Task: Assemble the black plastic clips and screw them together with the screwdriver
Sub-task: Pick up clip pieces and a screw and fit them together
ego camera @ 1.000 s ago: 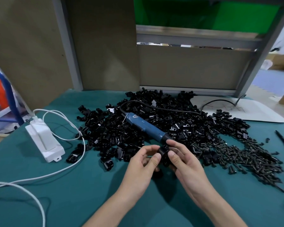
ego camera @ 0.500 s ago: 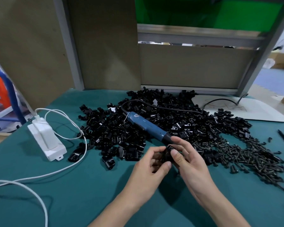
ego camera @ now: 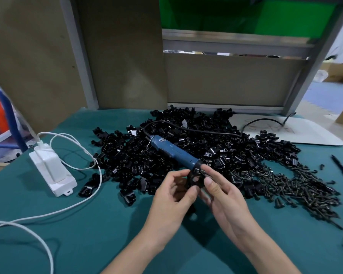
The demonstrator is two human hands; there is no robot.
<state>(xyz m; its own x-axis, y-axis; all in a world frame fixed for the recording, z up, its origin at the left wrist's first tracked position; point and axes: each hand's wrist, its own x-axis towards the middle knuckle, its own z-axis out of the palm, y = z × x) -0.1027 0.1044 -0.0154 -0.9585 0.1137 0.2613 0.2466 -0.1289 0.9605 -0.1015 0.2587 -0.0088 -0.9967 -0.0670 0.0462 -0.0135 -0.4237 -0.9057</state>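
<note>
Since earlier, we are turning the clip [ego camera: 198,175] so its hole faces us. Our left hand [ego camera: 173,196] and right hand [ego camera: 225,198] are pinching it with curled fingers [ego camera: 211,184].

A person's bare hands meet low over the teal worktop [ego camera: 87,234]. The left grip [ego camera: 172,194] and the right grip [ego camera: 226,196] pinch one black clip [ego camera: 195,177] between thumbs and fingertips, its round hole facing the camera. Just behind the clip, a blue screwdriver [ego camera: 174,153] lies slanted on a large heap of black clips [ego camera: 127,161]. Its black cord [ego camera: 196,131] runs right toward a white board [ego camera: 305,133] at the back. Right of the heap, a spread of dark screws [ego camera: 297,186] covers the cloth. On the left sits a white power box [ego camera: 52,169], with a white cable [ego camera: 83,202] looping past it toward the near edge.
</note>
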